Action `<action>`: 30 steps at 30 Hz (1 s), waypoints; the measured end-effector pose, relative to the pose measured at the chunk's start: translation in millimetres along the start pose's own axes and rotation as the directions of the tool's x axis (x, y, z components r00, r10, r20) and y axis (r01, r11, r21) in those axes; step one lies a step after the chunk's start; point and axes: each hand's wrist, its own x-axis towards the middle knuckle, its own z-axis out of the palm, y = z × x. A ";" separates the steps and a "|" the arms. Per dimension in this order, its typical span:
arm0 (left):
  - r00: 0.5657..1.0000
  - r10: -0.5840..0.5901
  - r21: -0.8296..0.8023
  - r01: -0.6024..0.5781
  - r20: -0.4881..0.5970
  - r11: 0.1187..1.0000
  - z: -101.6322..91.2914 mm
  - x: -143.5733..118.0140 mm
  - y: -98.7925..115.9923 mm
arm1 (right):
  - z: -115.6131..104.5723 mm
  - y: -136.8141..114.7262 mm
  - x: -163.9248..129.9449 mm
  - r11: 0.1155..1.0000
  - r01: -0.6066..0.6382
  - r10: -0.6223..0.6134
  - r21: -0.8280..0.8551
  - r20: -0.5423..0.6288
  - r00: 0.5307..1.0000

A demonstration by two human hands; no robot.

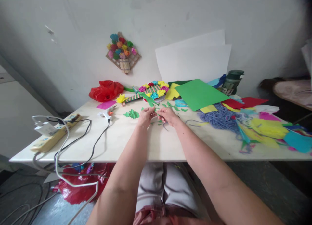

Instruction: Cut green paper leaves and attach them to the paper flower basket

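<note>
Close together over the middle of the table, my left hand and my right hand both have their fingertips pinched. A small piece of green paper shows between them, partly hidden by the fingers. Just beyond lies a cut green paper strip. A small heap of green paper leaves is left of my left hand, and green scraps are scattered past my right hand. Behind them rests a woven piece decorated with colourful paper flowers.
A white glue gun and a power strip with trailing cords lie left. A red plastic bag sits behind. At right are green card, purple-grey yarn, coloured paper and a dark bottle. A flower ornament hangs on the wall.
</note>
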 end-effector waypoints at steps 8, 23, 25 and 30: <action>0.997 0.054 0.150 -0.045 -0.057 0.988 2.0 -1.9 -1.5 | -1.7 9.0 6.6 0.996 -0.014 0.010 -0.088 -0.037 0.999; 0.995 0.021 -0.048 -0.025 -0.094 0.999 5.1 -5.2 0.3 | 0.3 8.5 4.6 0.987 0.099 -0.107 -0.127 -0.060 0.992; 0.991 0.015 -0.101 -0.028 -0.132 0.994 4.0 -3.2 0.2 | 2.1 5.9 2.3 0.988 0.083 -0.090 -0.130 -0.049 0.995; 0.961 -0.061 -0.233 -0.004 -0.270 0.973 6.0 0.6 0.4 | 8.3 0.6 -1.4 0.993 0.052 -0.056 -0.108 -0.030 0.998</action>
